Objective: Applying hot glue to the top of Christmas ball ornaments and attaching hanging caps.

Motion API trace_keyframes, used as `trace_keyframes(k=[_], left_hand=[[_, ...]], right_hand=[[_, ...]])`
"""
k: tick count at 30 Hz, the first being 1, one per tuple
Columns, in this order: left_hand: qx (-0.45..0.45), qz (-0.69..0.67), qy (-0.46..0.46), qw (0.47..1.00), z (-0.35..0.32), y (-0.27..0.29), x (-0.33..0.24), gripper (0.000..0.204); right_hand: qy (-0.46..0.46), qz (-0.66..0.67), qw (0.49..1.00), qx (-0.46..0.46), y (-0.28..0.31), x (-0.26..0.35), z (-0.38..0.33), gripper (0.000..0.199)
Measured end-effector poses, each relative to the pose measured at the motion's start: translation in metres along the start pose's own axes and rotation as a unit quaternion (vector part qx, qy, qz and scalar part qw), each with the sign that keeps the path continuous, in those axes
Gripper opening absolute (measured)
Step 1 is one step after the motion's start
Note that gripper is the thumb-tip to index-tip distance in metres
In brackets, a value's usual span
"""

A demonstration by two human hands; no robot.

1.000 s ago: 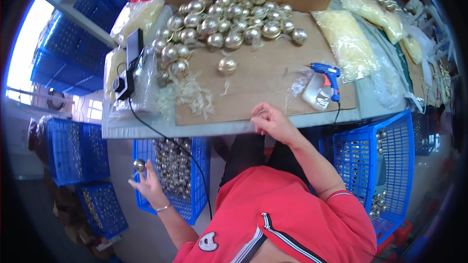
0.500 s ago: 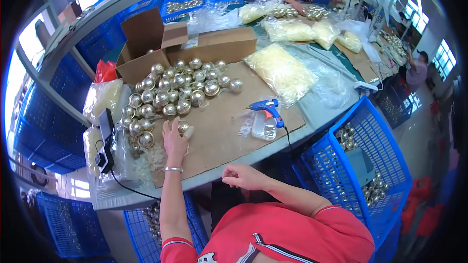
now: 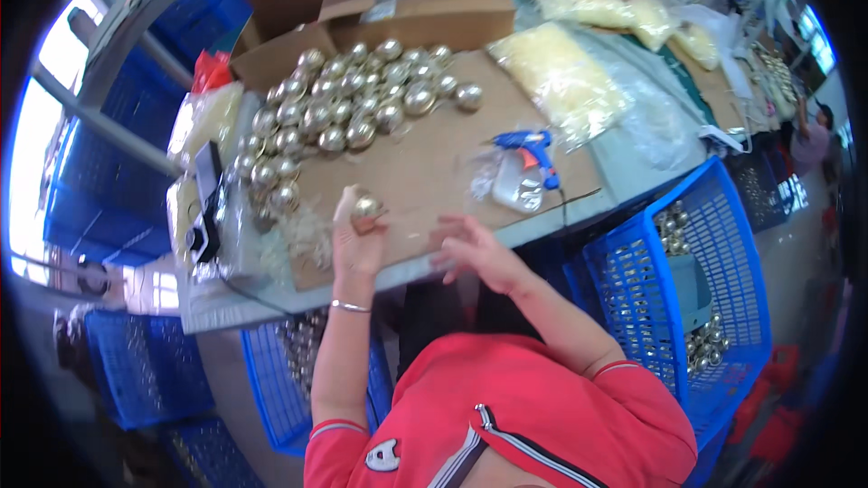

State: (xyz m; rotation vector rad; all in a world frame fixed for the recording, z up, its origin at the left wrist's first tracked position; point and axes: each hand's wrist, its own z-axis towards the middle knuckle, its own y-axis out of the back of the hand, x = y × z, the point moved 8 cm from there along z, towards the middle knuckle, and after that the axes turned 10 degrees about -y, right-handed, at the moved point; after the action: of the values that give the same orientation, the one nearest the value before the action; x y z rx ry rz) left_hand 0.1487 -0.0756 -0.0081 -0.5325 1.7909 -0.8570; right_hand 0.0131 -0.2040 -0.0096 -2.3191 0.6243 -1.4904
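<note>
— Why does the left hand (image 3: 359,239) keep the gold ball (image 3: 366,209) up like that, above the cardboard sheet (image 3: 425,167)?

— The fingers are closed around the ball from below and it sits at the fingertips, so its top is free. It is probably held so for the other hand to work on it. The right hand (image 3: 475,251) is just beside it, with the fingers spread and loose; it grasps nothing that can be seen.

— And the other balls?

— A heap of gold balls (image 3: 348,108) lies at the far side of the sheet, next to an open cardboard box (image 3: 425,18). This leaves the near part bare for working. The blue glue gun (image 3: 533,152) rests on the right, near the right hand, its cable running over the table edge.

— What is not clear?

— The pale shreds (image 3: 303,235) beside the left hand are too blurred to name. Whether the ball already has a cap or a loop on top cannot be told. The blue basket (image 3: 687,244) on the right holds more gold pieces, but the basket under the table (image 3: 271,380) is mostly hidden by the left forearm. The lens bends the rim strongly.
</note>
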Motion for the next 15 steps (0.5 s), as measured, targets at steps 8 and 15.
trace_keyframes(k=[8,15], left_hand=[[-0.015,-0.076,-0.017,0.997,-0.044,0.008,0.02,0.029],[-0.033,-0.138,-0.032,0.989,-0.056,0.023,0.014,0.027]], right_hand=[[-0.071,0.163,0.98,0.092,-0.026,-0.013,0.008,0.049],[0.046,0.032,0.996,-0.066,0.0,-0.009,0.009,0.011]])
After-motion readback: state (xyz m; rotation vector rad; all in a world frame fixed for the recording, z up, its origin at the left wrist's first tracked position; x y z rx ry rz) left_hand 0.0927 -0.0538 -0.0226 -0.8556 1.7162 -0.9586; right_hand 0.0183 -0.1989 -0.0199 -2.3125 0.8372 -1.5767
